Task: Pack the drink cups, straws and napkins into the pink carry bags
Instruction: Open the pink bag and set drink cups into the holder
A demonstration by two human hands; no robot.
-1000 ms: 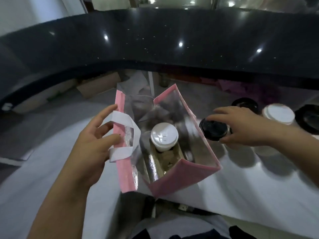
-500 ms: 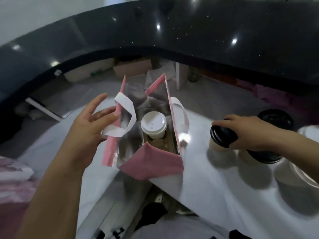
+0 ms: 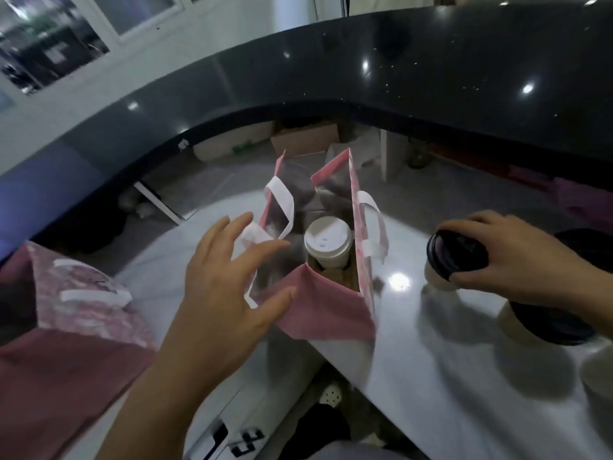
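The left hand (image 3: 225, 293) is hovering with its fingers spread wide and holding nothing, its fingertips reaching over the left wall of the open pink bag (image 3: 326, 315) at the centre of the frame and its thumb lying just beside the bag's front edge; whether it is actually touching the bag is hard to tell. The right hand (image 3: 517, 260), at the right of the frame and apart from the bag, is curling its fingers and thumb round the black-lidded cup (image 3: 456, 252), gripping it by the lid and tilting it toward the bag; whether the cup's base is sitting on the white counter (image 3: 431, 386) is not clear. Inside the bag a white-lidded cup (image 3: 328, 240) is standing upright against the right wall, in what looks like a brown cardboard holder, and the space beside it is showing only silver lining. The bag's two white handles (image 3: 282, 207) are flopping outward. Under the right forearm another black-lidded cup (image 3: 547, 323) is standing partly hidden, and further cups at the right edge are cut off and blurred. A second pink bag (image 3: 83, 293) is sitting at the lower left, partly out of frame. A black raised counter (image 3: 431, 78) is curving across the top, with a cardboard box (image 3: 305, 141) underneath it.
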